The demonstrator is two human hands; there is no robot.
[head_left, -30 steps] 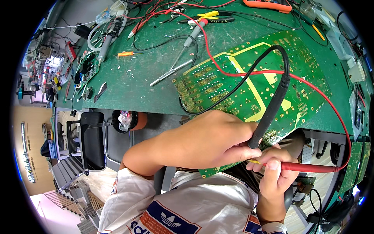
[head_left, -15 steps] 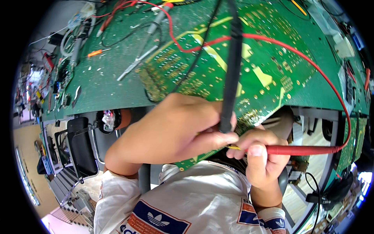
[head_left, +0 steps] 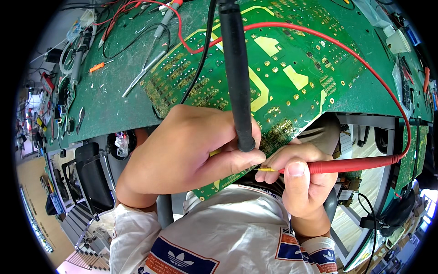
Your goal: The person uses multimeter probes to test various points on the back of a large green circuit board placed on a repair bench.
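Note:
A large green circuit board with gold pads and rows of solder points lies over the table's front edge and reaches toward my lap. My left hand is closed round the lower end of a black test probe, which stands steeply above the board. Its tip is hidden by my fingers. In my right hand, between thumb and fingers, a red test probe lies nearly level. Its yellow tip end points left toward my left thumb, with a small gap between. My right hand is beside the board's near right edge.
The green table mat carries a soldering iron, tweezers and an orange-handled screwdriver at the left. A red lead arcs over the board. A black chair stands at the lower left.
The whole scene has shifted a little left in view. The black probe and my left hand have moved left, away from the red probe's tip, widening the gap. Both hands keep their hold.

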